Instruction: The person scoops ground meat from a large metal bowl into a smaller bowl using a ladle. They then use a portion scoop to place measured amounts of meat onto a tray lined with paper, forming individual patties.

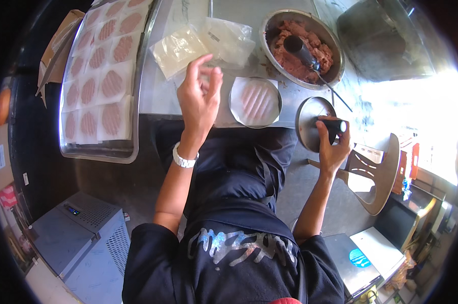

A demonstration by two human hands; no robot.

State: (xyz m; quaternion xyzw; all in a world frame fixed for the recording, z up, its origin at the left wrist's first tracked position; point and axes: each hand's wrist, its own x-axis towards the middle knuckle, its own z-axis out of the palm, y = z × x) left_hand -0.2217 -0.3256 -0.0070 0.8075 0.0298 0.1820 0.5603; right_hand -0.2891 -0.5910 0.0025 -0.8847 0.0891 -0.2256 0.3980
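Observation:
My left hand (202, 91) is raised over the metal table, its fingers apart and holding nothing. To its right, a flattened meat patty (257, 99) with ridges lies under a thin translucent sheet, within a round metal rim at the table's front edge. My right hand (333, 140) grips the black handle of a round metal patty press lid (308, 123), which is tilted beside the table edge. Behind it stands a metal bowl (341, 72) of ground meat (295, 28), with a black-handled scoop (305, 55) resting in the meat.
Stacks of clear sheets (179, 49) and a plastic bag (232, 41) lie behind my left hand. A long metal tray (134, 152) of patties on paper squares is at left. A large metal pot (384, 41) stands back right; a chair (388, 178) is at right.

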